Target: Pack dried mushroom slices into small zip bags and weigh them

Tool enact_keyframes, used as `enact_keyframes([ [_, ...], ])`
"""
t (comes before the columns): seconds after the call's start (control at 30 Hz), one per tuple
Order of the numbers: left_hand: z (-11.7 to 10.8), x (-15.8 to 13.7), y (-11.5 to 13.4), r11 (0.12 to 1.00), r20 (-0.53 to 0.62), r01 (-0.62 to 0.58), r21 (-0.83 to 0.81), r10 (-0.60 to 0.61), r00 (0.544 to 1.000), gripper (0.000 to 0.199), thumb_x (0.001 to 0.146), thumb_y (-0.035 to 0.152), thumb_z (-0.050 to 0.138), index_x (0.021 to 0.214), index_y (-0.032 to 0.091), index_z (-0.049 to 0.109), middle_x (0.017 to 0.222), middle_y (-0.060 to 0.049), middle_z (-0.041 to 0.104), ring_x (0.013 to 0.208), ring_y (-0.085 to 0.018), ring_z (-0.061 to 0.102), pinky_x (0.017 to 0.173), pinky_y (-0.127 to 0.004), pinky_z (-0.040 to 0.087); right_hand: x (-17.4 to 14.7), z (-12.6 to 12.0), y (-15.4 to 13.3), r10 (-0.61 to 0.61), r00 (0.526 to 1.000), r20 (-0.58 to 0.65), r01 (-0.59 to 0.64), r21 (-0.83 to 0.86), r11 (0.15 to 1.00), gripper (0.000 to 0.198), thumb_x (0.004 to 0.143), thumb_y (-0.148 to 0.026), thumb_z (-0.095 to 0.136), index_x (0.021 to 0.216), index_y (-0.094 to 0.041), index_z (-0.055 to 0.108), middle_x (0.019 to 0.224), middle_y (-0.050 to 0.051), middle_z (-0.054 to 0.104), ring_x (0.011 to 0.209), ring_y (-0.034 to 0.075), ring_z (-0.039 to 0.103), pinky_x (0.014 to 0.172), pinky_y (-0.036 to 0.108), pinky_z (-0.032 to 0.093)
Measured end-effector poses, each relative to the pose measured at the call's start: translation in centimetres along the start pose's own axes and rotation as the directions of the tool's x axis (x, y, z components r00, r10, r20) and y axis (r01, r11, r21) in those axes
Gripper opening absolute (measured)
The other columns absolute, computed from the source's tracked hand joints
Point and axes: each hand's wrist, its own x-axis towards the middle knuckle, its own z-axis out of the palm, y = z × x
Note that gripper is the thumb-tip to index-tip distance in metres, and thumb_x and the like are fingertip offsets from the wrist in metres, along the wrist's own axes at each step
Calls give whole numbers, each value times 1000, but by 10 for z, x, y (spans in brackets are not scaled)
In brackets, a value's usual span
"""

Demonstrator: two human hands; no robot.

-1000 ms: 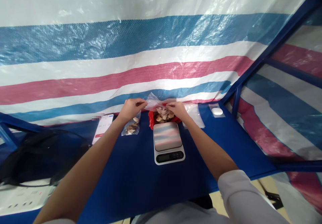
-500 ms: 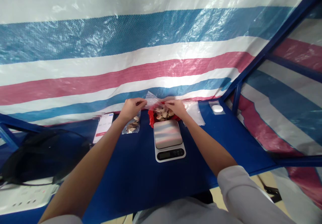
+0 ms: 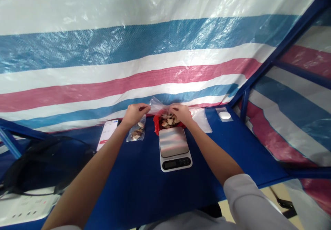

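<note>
A clear plastic bag stretches between my hands above a red plastic bag, which lies open around a heap of pale brown dried-looking pieces. My left hand has thumb and fingers pinched at the clear bag's left side. Over the heap's right side, my right hand is closed at the bag's other end; its fingertips partly cover the pieces. A filled clear bag with similar pieces lies below my left hand. In front of the red bag sits a kitchen scale with a bare metal plate.
Flat clear bags lie right of my right hand, and a white rounded object rests farther right. A phone, a black strap-like item and a power strip are on the left. Striped sheeting rises behind the blue table.
The view has tilted up slightly, so everything sits a little lower. Both hands stay closed at the clear bag, in nearly the same places.
</note>
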Motion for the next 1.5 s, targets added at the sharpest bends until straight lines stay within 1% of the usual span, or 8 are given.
enact_keyframes([
  [0.13, -4, -2, -1, 1000, 76, -2, 18, 1, 997, 30, 80, 47, 62, 77, 22, 77, 75, -3, 78, 72, -21, 69, 66, -28, 49, -2, 2, 1, -23, 999, 39, 26, -75, 997, 20, 90, -27, 62, 88, -25, 82, 95, 4, 79, 89, 24, 71, 86, 33, 53],
  [0.27, -8, -3, -5, 1000, 38, 5, -18, -4, 999, 33, 79, 52, 64, 80, 21, 77, 77, -4, 78, 73, -21, 70, 67, -27, 51, 1, -1, 3, -62, 998, 25, 61, 59, 996, 20, 91, -26, 61, 92, -25, 82, 105, 2, 79, 97, 22, 71, 90, 32, 53],
  [0.5, -6, -2, -3, 999, 24, -25, -22, 25, 999, 35, 79, 54, 64, 83, 22, 78, 82, -5, 79, 74, -22, 70, 68, -29, 51, 0, 9, 2, 108, 993, 56, -119, 262, 958, 22, 90, -32, 62, 97, -26, 82, 91, 1, 79, 80, 19, 72, 77, 30, 59],
  [0.73, -3, 1, 4, 999, -40, -50, 2, 50, 998, 35, 84, 51, 61, 84, 21, 77, 81, -6, 78, 73, -21, 68, 70, -29, 50, -5, 10, 9, 103, 994, 39, -107, 119, 987, 15, 86, -31, 68, 89, -27, 82, 88, 1, 79, 83, 20, 72, 78, 29, 57],
  [0.9, 1, 7, 10, 995, -9, -96, 0, 96, 995, 34, 85, 50, 60, 81, 20, 76, 81, -5, 78, 74, -20, 67, 71, -28, 49, -4, 10, 7, 187, 978, 94, -204, 221, 954, 20, 88, -33, 65, 96, -27, 82, 87, 0, 79, 71, 18, 71, 66, 27, 57],
  [1.07, 0, 8, 11, 998, -53, -56, -18, 55, 997, 34, 85, 49, 60, 83, 19, 76, 79, -5, 77, 71, -20, 67, 71, -29, 49, -4, 4, 10, 165, 986, 5, -165, 59, 985, 15, 85, -34, 70, 90, -27, 83, 92, 1, 80, 87, 21, 72, 81, 29, 56],
  [1.27, 1, 7, 13, 997, -43, -72, -37, 70, 997, 34, 86, 47, 58, 83, 19, 76, 80, -4, 77, 71, -19, 67, 70, -28, 48, -6, 8, 8, 209, 970, 125, -238, 314, 919, 23, 85, -36, 68, 99, -24, 82, 82, 1, 78, 71, 18, 70, 65, 26, 56],
  [1.5, -1, 6, 10, 997, -66, -66, -37, 63, 996, 32, 85, 46, 59, 82, 18, 76, 78, -4, 77, 69, -18, 65, 67, -27, 47, -7, 8, 7, 158, 987, 20, -159, 218, 963, 21, 84, -39, 70, 92, -25, 83, 76, 0, 76, 70, 18, 69, 68, 27, 55],
])
